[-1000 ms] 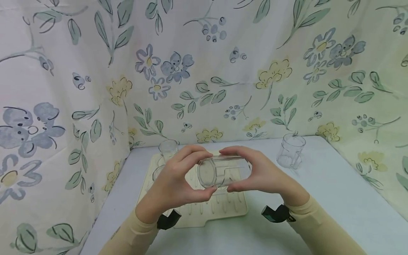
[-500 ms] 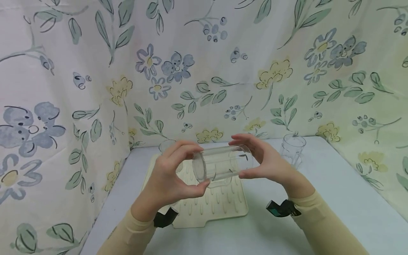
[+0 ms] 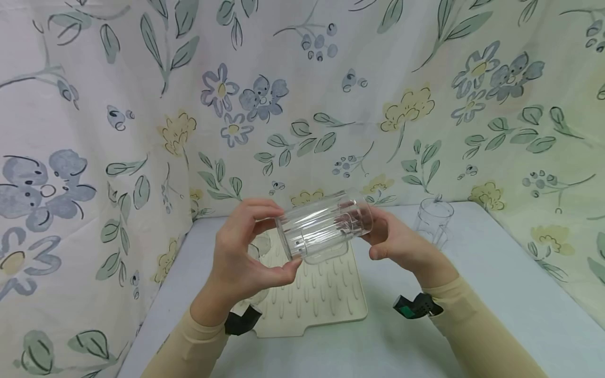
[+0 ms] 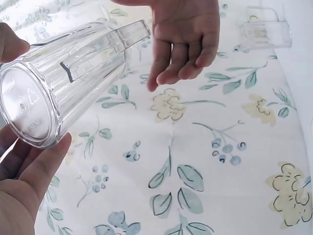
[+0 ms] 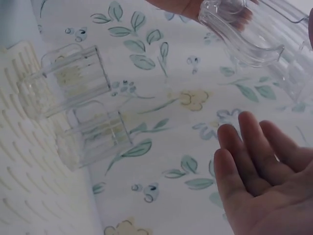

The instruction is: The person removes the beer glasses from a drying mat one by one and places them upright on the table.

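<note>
A clear ribbed mug [image 3: 321,226] is held in the air above the cream drying mat [image 3: 326,294], lying on its side with its mouth end tipped up to the right. My left hand [image 3: 238,257] grips it by the base end, thumb below and fingers above. In the left wrist view the round mug base [image 4: 27,105] faces the camera, with moulded marks on it. The mug's handle hangs on the lower side. My right hand [image 3: 399,244] is beside the mouth end; in the right wrist view its fingers [image 5: 254,147] are extended, apart from the mug.
Another clear mug [image 3: 435,218] stands at the right rear of the white table [image 3: 406,325]. In the right wrist view, two clear mugs [image 5: 73,81] stand on the mat; the left hand partly hides them in the head view. A floral curtain [image 3: 302,105] surrounds the table.
The mug has risen slightly and its mouth end has tilted up to the right. My right hand has let go of that end; my left hand has moved a little left.
</note>
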`<state>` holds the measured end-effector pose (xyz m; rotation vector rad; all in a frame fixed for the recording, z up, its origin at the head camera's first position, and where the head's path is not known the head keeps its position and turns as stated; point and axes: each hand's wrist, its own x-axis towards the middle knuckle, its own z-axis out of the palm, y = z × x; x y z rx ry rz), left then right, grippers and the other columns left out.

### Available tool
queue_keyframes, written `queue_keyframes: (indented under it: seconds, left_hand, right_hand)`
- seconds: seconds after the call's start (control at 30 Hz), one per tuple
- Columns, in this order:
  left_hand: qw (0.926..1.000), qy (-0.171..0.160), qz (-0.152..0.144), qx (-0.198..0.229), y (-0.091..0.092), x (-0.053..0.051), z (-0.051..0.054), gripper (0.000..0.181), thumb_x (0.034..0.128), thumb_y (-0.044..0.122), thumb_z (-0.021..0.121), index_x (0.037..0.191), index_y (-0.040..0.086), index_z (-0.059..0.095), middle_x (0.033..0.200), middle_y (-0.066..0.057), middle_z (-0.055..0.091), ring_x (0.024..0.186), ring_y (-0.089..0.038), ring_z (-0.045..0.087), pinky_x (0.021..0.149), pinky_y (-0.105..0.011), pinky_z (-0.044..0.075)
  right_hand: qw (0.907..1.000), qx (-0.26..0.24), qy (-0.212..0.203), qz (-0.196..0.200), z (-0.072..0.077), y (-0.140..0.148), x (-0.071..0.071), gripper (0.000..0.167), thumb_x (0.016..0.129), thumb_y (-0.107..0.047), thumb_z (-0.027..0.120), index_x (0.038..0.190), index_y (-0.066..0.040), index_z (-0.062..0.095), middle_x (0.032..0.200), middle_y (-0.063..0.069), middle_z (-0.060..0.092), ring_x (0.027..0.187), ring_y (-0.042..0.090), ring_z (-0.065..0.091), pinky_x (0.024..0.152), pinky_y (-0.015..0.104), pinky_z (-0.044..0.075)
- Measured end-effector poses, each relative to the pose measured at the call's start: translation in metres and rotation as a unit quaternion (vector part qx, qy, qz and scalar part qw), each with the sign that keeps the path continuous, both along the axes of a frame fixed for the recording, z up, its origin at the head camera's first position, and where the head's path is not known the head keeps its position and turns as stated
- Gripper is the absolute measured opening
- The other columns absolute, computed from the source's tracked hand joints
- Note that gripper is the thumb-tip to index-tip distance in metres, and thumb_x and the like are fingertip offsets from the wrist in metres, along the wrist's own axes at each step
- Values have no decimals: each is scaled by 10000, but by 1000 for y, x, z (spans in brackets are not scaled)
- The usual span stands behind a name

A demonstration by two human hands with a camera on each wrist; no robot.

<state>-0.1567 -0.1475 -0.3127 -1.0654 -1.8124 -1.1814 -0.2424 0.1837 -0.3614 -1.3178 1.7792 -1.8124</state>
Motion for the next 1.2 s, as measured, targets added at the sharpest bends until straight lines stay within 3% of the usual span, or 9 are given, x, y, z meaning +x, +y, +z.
queue_keyframes:
  seconds: [0.2,0.43,0.7,0.83,0.97,1.2]
  left_hand:
    - [9999,153,-44,55,1,-2,-1,710,620,36,970,1250,-80,662,1243,-206,670,1156,-265,699,1027,-333,643]
    - [9993,356,-100,73,3,-3,-1,689,629,42,960,1236,-92,662,1226,-208,665,1131,-261,698,1022,-321,644]
    - [9990,379,-235,45,4,-4,-2,691,633,25,949,1235,-116,640,1228,-229,646,1138,-280,694,1026,-326,642]
    - [9993,242,-297,30,4,-4,-3,697,641,16,945,1251,-108,632,1245,-235,639,1170,-291,680,1038,-348,637]
    - [9993,111,-342,-48,3,-3,-3,701,653,10,950,1267,-96,629,1259,-237,638,1189,-298,674,1058,-360,626]
    - [9991,125,-373,-135,2,-6,-2,704,662,-8,958,1286,-88,643,1272,-248,653,1190,-299,687,1086,-364,607]
  right_hand:
    - [9985,36,-453,319,-7,-7,4,1003,928,-542,892,1693,-97,420,1676,46,561,1587,204,518,1306,318,408]
    - [9959,-237,-460,738,-12,-10,5,920,954,-527,871,1657,-89,470,1656,34,574,1550,175,546,1303,307,407]
    - [9927,-545,-592,903,-6,-16,10,698,993,-470,842,1573,-151,619,1580,-10,665,1477,172,621,1287,351,451]
    - [9937,-556,-487,844,-4,-17,13,527,1045,-434,788,1495,-178,685,1520,-30,702,1392,161,662,1215,367,517]
    - [9967,-402,-348,607,-2,-17,14,454,1071,-449,745,1446,-195,724,1480,-28,725,1320,166,683,1127,399,564]
    - [9976,-402,-377,415,-1,-11,15,327,1097,-393,718,1360,-213,791,1299,-86,791,1216,126,703,1086,393,576]
